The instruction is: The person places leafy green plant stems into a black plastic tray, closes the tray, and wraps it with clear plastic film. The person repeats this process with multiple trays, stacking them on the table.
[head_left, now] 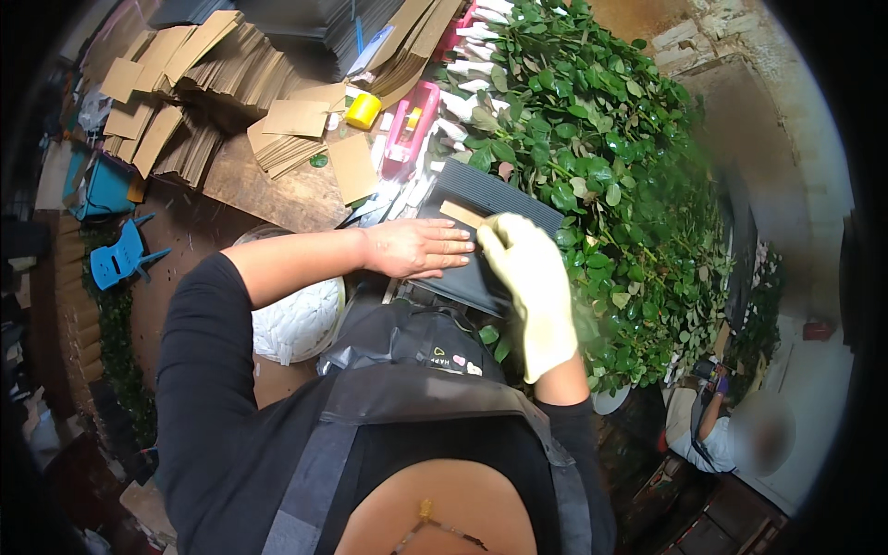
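My bare left hand (421, 248) lies flat with its fingers stretched out on a black ribbed sheet (504, 196) in front of me. Just beyond its fingertips is a narrow brown cardboard strip (460, 214) on that sheet. A cream rubber glove covers my right hand (527, 268); its fingers are bent and drawn together at the strip's right end. Whatever they may be pinching is hidden by the glove.
Leafy cut stems (601, 139) with white-wrapped ends are heaped at right. A pink tape dispenser (410, 129), yellow tape roll (363, 110) and cardboard stacks (254, 69) stand beyond. Left are a white-filled tub (301, 319) and blue chair (125, 254). A person (708, 435) works at lower right.
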Available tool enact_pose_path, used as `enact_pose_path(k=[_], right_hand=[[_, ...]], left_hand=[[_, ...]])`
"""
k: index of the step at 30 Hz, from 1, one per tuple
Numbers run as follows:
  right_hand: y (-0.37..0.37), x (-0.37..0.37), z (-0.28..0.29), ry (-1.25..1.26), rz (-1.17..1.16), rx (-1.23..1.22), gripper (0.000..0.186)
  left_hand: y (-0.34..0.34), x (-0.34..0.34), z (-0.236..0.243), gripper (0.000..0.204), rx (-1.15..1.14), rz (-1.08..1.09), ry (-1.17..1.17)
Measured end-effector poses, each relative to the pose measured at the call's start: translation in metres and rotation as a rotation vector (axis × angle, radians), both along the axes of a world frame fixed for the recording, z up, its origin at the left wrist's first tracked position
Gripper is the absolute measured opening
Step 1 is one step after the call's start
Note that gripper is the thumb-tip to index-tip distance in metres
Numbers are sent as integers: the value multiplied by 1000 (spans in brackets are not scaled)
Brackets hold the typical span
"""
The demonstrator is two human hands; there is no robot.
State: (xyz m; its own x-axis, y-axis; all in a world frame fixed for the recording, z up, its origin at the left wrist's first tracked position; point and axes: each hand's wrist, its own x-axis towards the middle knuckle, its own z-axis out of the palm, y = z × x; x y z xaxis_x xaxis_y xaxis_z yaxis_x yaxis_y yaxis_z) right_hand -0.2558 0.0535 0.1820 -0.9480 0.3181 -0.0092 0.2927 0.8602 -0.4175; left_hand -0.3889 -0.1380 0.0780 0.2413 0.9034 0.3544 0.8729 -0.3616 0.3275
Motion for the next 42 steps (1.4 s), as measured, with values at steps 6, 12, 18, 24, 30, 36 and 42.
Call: enact_pose_path(k=[6, 12, 18, 24, 30, 36, 42], right_hand=[[37, -43, -9, 306, 241, 116, 44], [-18, -8, -28, -56, 344, 360, 10], [-37, 4, -39, -218, 373, 480, 27], [-56, 29, -46, -270, 395, 684, 50], [-52, 32, -42, -257, 465, 685, 54], [-53, 31, -38, -266, 448, 647, 54], [-58, 28, -33, -319, 443, 660, 53]], left_hand=[[9, 2, -3, 41, 93, 34, 24], [3, 10, 4, 30, -70, 148, -44], [-7, 24, -1, 17, 435, 372, -29], [-75, 57, -70, 54, 124, 1279, -242], [-75, 17, -91, 89, -458, 1260, -259], [-75, -8, -38, 70, -736, 1076, -1125], [-91, 3, 7, 59, -664, 849, -827]])
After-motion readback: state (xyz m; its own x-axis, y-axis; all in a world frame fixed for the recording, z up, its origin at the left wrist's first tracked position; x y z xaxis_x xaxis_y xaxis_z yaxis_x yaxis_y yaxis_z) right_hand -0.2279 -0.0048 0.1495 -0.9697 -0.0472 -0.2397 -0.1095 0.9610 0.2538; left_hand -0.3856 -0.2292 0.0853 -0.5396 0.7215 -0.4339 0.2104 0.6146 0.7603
